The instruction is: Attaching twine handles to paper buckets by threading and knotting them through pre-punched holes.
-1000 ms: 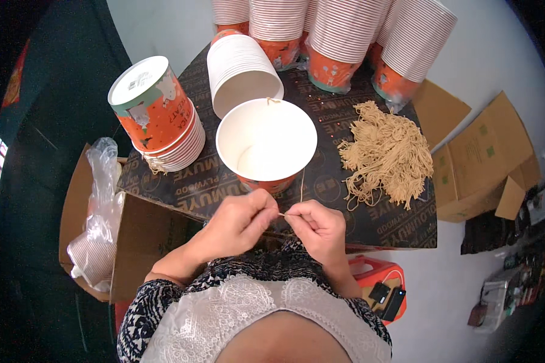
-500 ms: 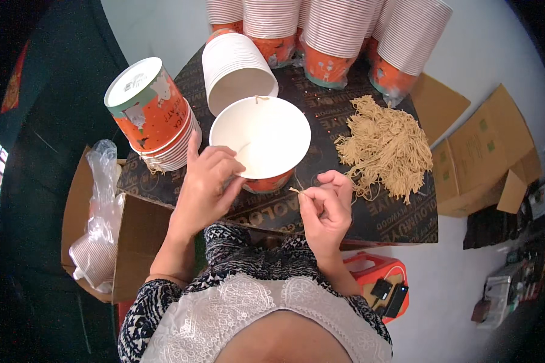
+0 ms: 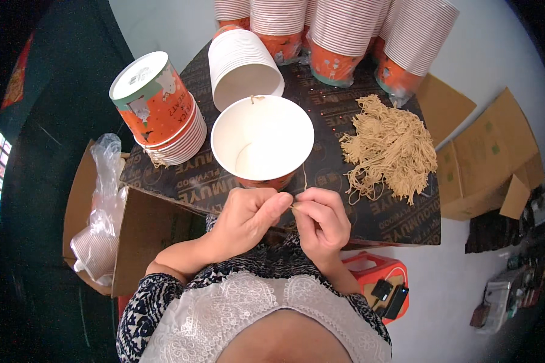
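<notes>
A white-lined paper bucket (image 3: 263, 136) with an orange outside stands upright in front of me, a small knot of tan string at its far rim. Close to its near side, my left hand (image 3: 248, 219) and my right hand (image 3: 322, 222) meet with fingers pinched together. Between the fingertips is the end of a thin tan string (image 3: 305, 178), which runs up beside the bucket's right side. Most of the pinched end is hidden by the fingers. Right of the bucket lies a loose pile of tan strings (image 3: 390, 148).
Upside-down nested orange buckets (image 3: 160, 115) stand at the left. A stack of buckets (image 3: 242, 66) lies on its side behind. Tall wrapped stacks (image 3: 345, 30) line the table's back. Cardboard boxes flank the dark printed tabletop (image 3: 206, 175); a red stool (image 3: 369, 272) is at the lower right.
My left hand has left the bucket's near rim and moved down and right to meet my right hand at the string end. The right hand has shifted slightly lower.
</notes>
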The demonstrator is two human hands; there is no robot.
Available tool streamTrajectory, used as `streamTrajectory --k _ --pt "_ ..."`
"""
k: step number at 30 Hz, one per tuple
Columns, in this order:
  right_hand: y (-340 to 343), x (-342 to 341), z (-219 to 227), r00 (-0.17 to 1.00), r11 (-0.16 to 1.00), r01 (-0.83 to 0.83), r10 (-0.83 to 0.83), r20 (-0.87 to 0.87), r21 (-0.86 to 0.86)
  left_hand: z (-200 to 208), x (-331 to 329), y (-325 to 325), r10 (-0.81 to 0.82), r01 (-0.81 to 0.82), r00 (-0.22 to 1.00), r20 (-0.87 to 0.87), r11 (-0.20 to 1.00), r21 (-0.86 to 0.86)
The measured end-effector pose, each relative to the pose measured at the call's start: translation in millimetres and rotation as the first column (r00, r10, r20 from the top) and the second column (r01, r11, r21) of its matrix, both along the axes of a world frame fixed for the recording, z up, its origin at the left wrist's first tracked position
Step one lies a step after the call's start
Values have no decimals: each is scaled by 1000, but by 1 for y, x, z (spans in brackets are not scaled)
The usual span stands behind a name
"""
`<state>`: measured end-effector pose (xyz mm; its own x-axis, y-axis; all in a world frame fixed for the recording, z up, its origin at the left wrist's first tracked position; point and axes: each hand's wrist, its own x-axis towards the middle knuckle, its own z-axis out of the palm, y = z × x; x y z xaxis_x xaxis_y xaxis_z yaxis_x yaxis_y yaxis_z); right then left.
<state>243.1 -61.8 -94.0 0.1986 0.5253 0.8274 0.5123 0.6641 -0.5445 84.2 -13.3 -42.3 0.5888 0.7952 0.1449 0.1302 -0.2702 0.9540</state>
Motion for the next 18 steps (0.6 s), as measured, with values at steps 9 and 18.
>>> streamTrajectory --k 9,18 --pt "3 0 3 997 993 -69 67 -25 -94 -10 2 0 31 -31 998 49 999 7" --pt "5 1 3 980 935 -192 166 -110 -299 -4 -9 2 39 -21 993 -110 987 160"
